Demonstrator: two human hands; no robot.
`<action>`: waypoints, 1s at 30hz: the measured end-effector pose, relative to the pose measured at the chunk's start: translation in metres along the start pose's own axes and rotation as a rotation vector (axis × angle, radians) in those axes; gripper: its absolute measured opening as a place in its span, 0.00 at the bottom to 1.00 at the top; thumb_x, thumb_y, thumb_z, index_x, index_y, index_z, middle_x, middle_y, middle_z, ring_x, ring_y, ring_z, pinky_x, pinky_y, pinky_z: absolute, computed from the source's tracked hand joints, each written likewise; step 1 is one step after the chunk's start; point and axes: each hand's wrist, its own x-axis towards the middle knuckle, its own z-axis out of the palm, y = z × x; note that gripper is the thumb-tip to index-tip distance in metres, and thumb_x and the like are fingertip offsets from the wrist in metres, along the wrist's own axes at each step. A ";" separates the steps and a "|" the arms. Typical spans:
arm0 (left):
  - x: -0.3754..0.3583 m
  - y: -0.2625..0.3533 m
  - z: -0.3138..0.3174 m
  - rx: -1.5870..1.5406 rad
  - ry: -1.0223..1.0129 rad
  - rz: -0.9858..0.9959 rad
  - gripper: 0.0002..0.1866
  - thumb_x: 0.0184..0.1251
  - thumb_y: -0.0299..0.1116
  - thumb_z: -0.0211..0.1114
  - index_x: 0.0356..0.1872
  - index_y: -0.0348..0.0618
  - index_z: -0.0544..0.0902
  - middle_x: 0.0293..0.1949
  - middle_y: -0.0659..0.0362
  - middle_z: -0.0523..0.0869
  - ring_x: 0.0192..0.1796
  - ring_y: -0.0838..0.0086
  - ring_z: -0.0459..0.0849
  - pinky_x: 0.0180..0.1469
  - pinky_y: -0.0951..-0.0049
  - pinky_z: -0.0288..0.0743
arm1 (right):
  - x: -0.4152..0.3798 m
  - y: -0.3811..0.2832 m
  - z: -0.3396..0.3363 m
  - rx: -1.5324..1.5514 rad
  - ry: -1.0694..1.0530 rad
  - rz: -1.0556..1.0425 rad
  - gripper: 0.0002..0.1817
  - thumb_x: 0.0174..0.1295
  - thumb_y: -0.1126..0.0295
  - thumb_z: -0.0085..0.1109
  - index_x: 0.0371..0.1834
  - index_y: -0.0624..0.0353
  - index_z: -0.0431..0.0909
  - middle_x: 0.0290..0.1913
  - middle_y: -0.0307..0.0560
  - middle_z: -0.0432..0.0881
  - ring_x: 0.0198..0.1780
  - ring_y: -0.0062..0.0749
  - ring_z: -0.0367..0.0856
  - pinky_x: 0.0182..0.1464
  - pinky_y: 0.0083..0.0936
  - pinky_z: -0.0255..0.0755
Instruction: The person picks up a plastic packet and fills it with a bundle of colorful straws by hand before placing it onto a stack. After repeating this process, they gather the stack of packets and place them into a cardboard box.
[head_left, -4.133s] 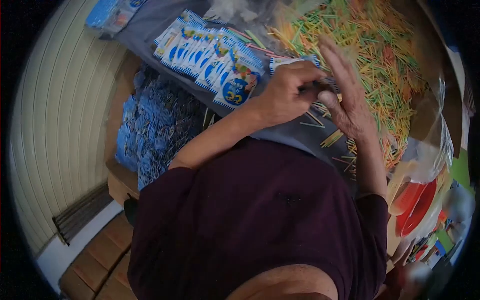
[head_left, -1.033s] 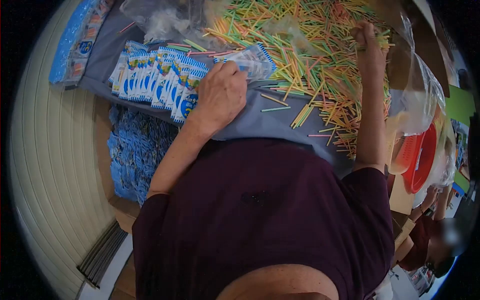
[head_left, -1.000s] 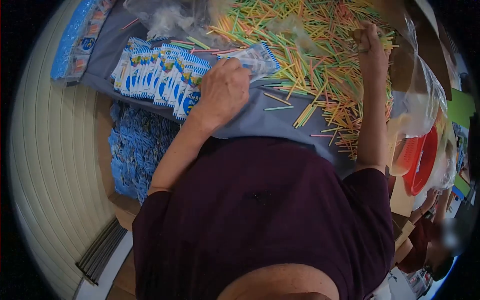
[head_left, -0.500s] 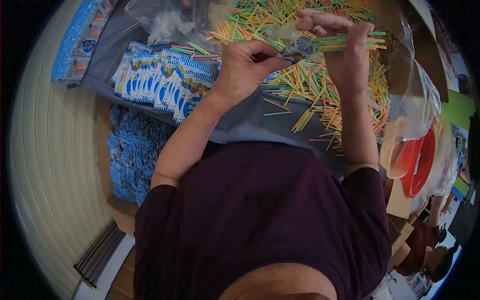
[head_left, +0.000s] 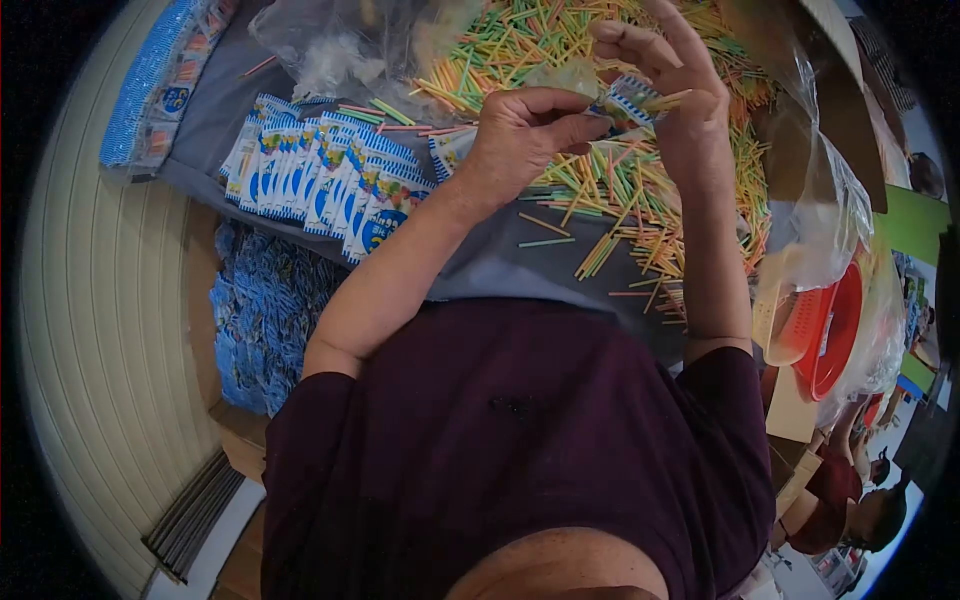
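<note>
My left hand (head_left: 535, 140) pinches a small blue-and-white printed packet (head_left: 630, 103) between thumb and fingers, above the pile of sticks. My right hand (head_left: 692, 105) is at the packet's right end, fingers stretched upward and apart, its palm side against the short ends of thin pale sticks (head_left: 668, 101) that stick out of the packet. How many sticks are inside cannot be seen. Under both hands spreads a loose heap of yellow, green and pink sticks (head_left: 610, 180). To the left of my left hand, a row of overlapping blue-and-white packets (head_left: 320, 175) lies on the grey cloth.
A cardboard box of blue packets (head_left: 265, 320) stands below the table edge at left. A strip of blue packaging (head_left: 160, 90) lies at far left. Clear plastic (head_left: 350, 50) is behind. Red basket (head_left: 835, 330) and other people (head_left: 840, 500) are at right.
The stick bundle that lay across my right hand has slid into the packet, leaving only short ends showing. My right hand's fingers have spread upward; my left hand has moved slightly right.
</note>
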 end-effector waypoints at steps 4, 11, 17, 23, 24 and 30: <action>-0.001 0.000 -0.001 -0.119 -0.101 -0.030 0.12 0.66 0.23 0.69 0.50 0.35 0.85 0.45 0.59 0.88 0.46 0.78 0.85 0.49 0.76 0.83 | 0.001 -0.011 0.003 -0.036 0.015 -0.029 0.40 0.71 0.35 0.42 0.65 0.64 0.75 0.60 0.53 0.80 0.61 0.38 0.77 0.64 0.34 0.68; -0.021 -0.005 0.005 0.259 -0.084 -0.009 0.13 0.63 0.17 0.68 0.50 0.34 0.84 0.47 0.62 0.86 0.47 0.82 0.82 0.50 0.79 0.76 | -0.018 -0.012 0.019 0.045 0.019 0.042 0.21 0.74 0.62 0.47 0.62 0.60 0.78 0.56 0.44 0.83 0.55 0.29 0.80 0.58 0.29 0.74; -0.025 -0.002 -0.002 0.131 -0.026 0.107 0.14 0.66 0.16 0.65 0.52 0.34 0.82 0.45 0.62 0.86 0.46 0.83 0.81 0.49 0.80 0.76 | -0.020 -0.024 0.008 -0.433 -0.217 -0.144 0.22 0.72 0.61 0.55 0.66 0.57 0.74 0.57 0.50 0.82 0.57 0.43 0.79 0.59 0.38 0.71; -0.039 0.000 -0.011 0.231 -0.091 0.151 0.12 0.66 0.16 0.64 0.50 0.32 0.83 0.46 0.62 0.87 0.47 0.82 0.82 0.50 0.79 0.76 | -0.027 -0.026 0.025 -0.665 -0.245 -0.136 0.24 0.72 0.61 0.54 0.69 0.53 0.72 0.59 0.50 0.81 0.59 0.46 0.78 0.59 0.42 0.69; -0.041 0.002 -0.010 0.244 -0.067 0.163 0.11 0.66 0.16 0.64 0.49 0.33 0.83 0.45 0.62 0.87 0.46 0.82 0.82 0.49 0.79 0.76 | -0.026 -0.029 0.023 -0.484 -0.216 -0.060 0.23 0.73 0.62 0.53 0.70 0.53 0.72 0.59 0.48 0.81 0.58 0.43 0.79 0.59 0.39 0.71; -0.055 0.024 -0.027 0.507 0.146 0.187 0.10 0.54 0.22 0.74 0.38 0.32 0.86 0.31 0.58 0.88 0.34 0.82 0.82 0.37 0.77 0.75 | -0.025 -0.010 0.023 -0.293 -0.161 -0.076 0.17 0.72 0.77 0.53 0.62 0.60 0.78 0.50 0.46 0.88 0.50 0.31 0.86 0.51 0.26 0.80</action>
